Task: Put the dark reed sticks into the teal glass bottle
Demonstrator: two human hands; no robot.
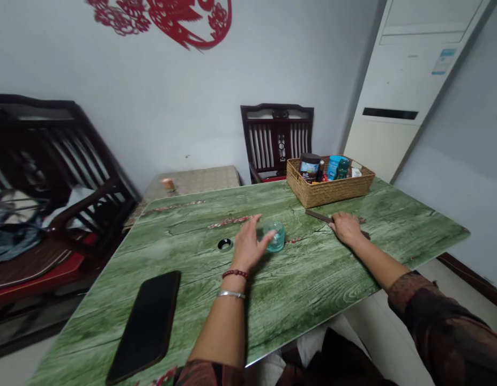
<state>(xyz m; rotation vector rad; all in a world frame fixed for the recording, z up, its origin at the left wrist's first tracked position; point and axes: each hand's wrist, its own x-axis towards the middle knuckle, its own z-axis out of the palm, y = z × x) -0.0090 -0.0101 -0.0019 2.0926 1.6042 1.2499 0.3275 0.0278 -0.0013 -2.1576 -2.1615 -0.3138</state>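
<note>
Where left hand [250, 244] spreads, glass cup [277, 244] beside thumb [266, 240].

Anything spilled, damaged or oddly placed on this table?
Nothing stands out. The teal glass stands on the green table, the phone lies flat and no spill shows. The left hand partly hides the glass, so small damage could escape view.

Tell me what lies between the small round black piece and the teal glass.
In the head view, the left hand lies between the black piece and the teal glass.
</note>
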